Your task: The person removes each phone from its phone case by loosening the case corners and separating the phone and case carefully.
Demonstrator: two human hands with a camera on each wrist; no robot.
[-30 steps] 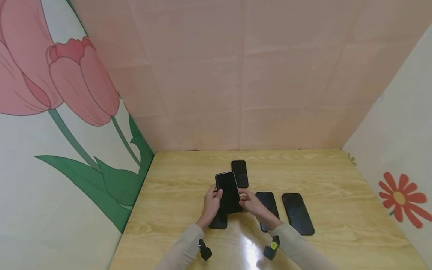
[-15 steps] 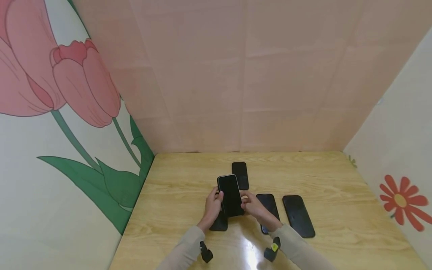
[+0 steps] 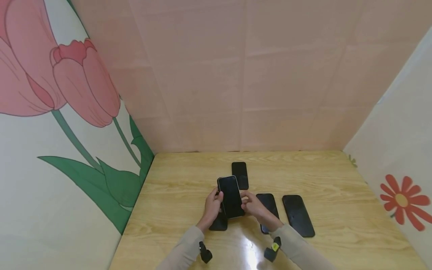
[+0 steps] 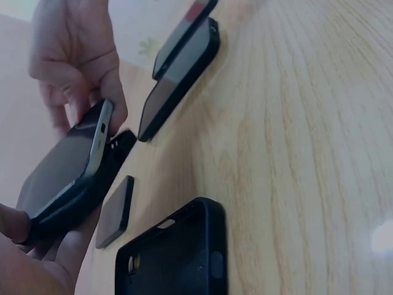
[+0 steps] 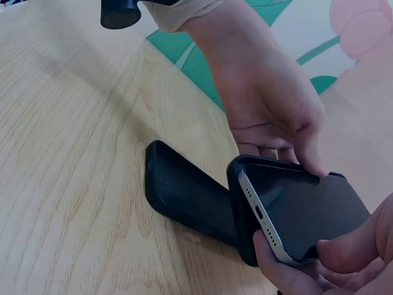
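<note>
A smartphone (image 3: 231, 197) with a dark screen and silver edge is held above the table between my two hands. Its port end sticks out of a black phone case (image 4: 80, 206), while the other end sits inside the case. My left hand (image 3: 212, 206) grips the case along one side, thumb at the screen's edge. With thumb on the screen and fingers behind, my right hand (image 3: 251, 204) pinches the phone's bare lower corner. A second black phone case (image 5: 190, 196) lies on the table below, hollow side up, partly hidden by my left hand in the head view.
On the wood-grain table (image 3: 347, 210), a dark phone-shaped item (image 3: 239, 175) lies beyond my hands. Two more, a near one (image 3: 268, 210) partly under my right forearm and an outer one (image 3: 298, 215), lie at right. Printed walls enclose the table's back and sides.
The phone has shifted slightly towards me, and its silver lower edge shows more in the head view. Both hands keep nearly the same place and hold.
</note>
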